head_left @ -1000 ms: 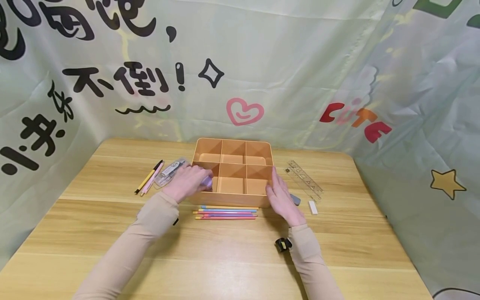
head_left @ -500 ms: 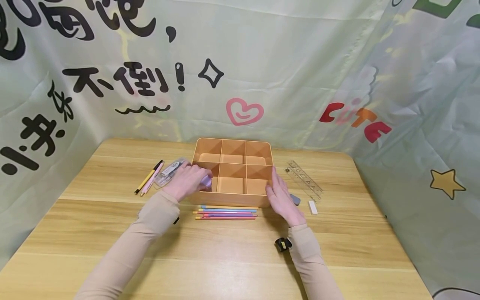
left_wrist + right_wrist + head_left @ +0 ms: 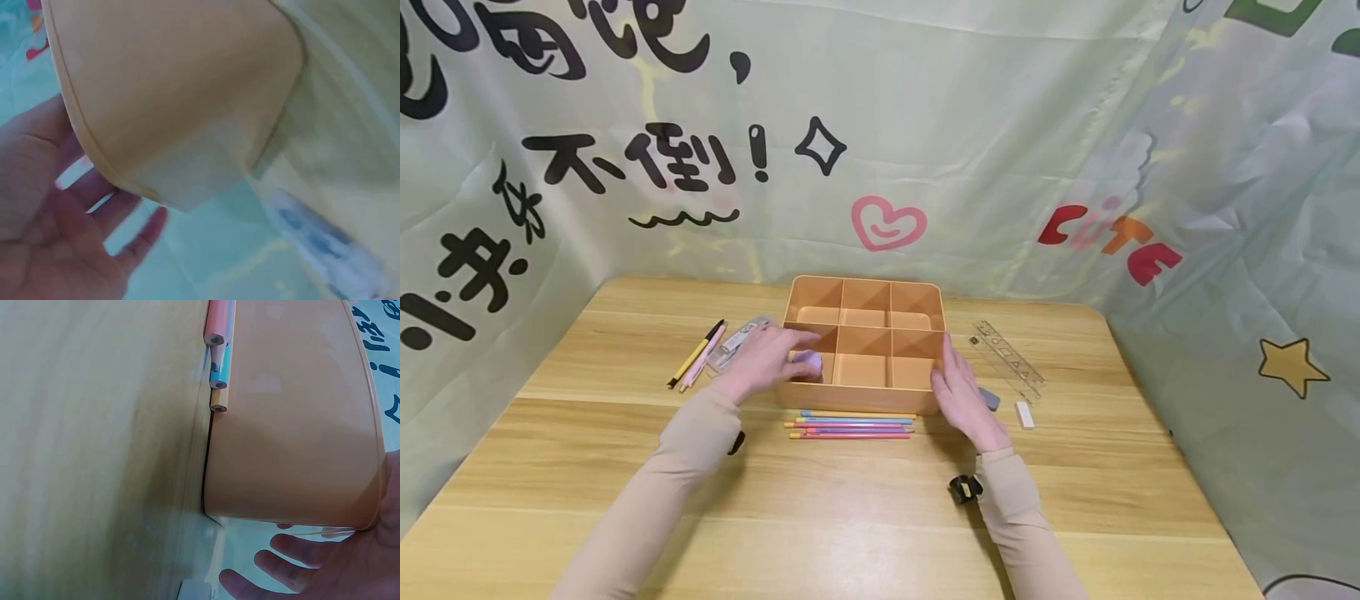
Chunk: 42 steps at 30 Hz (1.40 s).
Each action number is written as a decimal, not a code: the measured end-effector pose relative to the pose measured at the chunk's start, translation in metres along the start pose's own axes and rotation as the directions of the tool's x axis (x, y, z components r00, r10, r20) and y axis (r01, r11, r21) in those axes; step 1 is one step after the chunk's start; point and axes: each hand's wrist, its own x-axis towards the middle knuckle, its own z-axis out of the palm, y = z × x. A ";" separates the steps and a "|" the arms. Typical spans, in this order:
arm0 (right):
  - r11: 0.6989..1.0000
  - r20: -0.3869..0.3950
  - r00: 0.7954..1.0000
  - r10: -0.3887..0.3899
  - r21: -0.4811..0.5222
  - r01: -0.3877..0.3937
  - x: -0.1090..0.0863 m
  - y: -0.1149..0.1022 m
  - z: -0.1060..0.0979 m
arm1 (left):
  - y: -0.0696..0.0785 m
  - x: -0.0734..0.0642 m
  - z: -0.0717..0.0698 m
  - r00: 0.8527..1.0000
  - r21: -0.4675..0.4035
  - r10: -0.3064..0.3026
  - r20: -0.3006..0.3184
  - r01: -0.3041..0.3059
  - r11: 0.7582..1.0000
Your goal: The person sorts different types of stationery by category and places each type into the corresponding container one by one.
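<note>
An orange-tan organizer box (image 3: 865,400) with several compartments stands near the back of the table. A small purple object (image 3: 807,362) lies in its front left compartment; its kind is hard to make out. Over that compartment's left rim reaches my left hand (image 3: 762,360), thumb and fingers spread apart around the purple object. In the left wrist view, the loosely extended fingers (image 3: 106,206) of this hand pass behind the box's rim. My right hand (image 3: 964,398) rests along the box's right side with its fingers extended, as the right wrist view also shows.
Several colored pencils (image 3: 853,426) lie in front of the box. To the left are pens (image 3: 700,357) and a clear case (image 3: 733,343), partly covered by the left hand. A clear ruler (image 3: 1009,357), a white eraser (image 3: 1025,414) and a grey-blue object (image 3: 990,399) lie at right.
My left hand has drawn back slightly to the left and its fingers have parted from the purple object, which stays in the compartment. The right hand has kept its place.
</note>
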 end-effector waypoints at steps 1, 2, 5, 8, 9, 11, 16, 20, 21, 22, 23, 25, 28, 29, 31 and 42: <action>1.000 0.002 1.000 0.003 0.003 -0.003 0.000 0.000 0.000 | -0.004 -0.002 -0.001 1.000 -0.081 -0.009 -0.029 0.007 0.997; 1.000 0.003 1.000 0.002 0.003 -0.002 0.000 0.000 0.000 | -0.008 -0.005 -0.002 0.998 -0.166 -0.023 -0.061 0.012 0.986; 1.000 0.005 1.000 -0.002 0.004 0.002 0.001 -0.001 0.000 | -0.023 -0.013 -0.006 0.981 -0.363 -0.102 -0.165 0.036 0.931; 1.000 0.005 1.000 -0.002 0.007 0.002 0.002 -0.001 0.000 | -0.043 -0.024 -0.008 0.952 -0.442 -0.195 -0.237 0.073 0.894; 1.000 0.007 1.000 0.001 0.009 -0.001 0.002 -0.001 0.000 | -0.049 -0.028 -0.009 0.942 -0.448 -0.225 -0.250 0.093 0.889; 1.000 0.010 1.000 0.006 0.011 -0.006 0.002 -0.002 0.000 | -0.060 -0.036 -0.009 0.927 -0.446 -0.269 -0.261 0.131 0.885; 1.000 0.008 1.000 0.020 0.010 -0.020 0.002 -0.002 -0.001 | -0.077 -0.053 -0.005 0.913 -0.393 -0.340 -0.225 0.235 0.889; 1.000 0.008 1.000 0.023 0.004 -0.023 0.001 -0.001 -0.001 | -0.083 -0.060 0.003 0.915 -0.349 -0.368 -0.164 0.295 0.890; 1.000 0.009 1.000 0.026 0.005 -0.026 0.001 -0.001 -0.001 | -0.085 -0.061 0.005 0.914 -0.342 -0.373 -0.157 0.304 0.889; 1.000 0.011 1.000 0.026 0.005 -0.026 0.001 -0.001 0.000 | -0.086 -0.061 0.006 0.914 -0.336 -0.375 -0.155 0.308 0.890; 1.000 0.012 0.999 0.030 0.008 -0.031 0.001 -0.001 0.000 | -0.087 -0.061 0.007 0.913 -0.334 -0.377 -0.152 0.312 0.889; 0.999 0.015 0.999 0.032 0.009 -0.032 0.001 -0.001 0.000 | -0.088 -0.061 0.009 0.913 -0.329 -0.379 -0.149 0.315 0.890; 0.999 0.018 0.999 0.035 0.013 -0.036 0.000 -0.001 0.001 | -0.088 -0.061 0.010 0.915 -0.338 -0.385 -0.120 0.327 0.883; 0.999 0.019 0.999 0.036 0.014 -0.036 0.000 -0.001 0.001 | -0.088 -0.061 0.010 0.916 -0.338 -0.387 -0.107 0.332 0.881; 0.999 0.021 0.999 0.039 0.016 -0.039 0.000 -0.001 0.000 | -0.088 -0.059 0.009 0.918 -0.332 -0.387 -0.085 0.340 0.880; 0.999 0.012 0.999 0.037 0.014 -0.037 0.000 0.000 0.001 | -0.088 -0.050 0.009 0.920 -0.305 -0.391 -0.035 0.362 0.881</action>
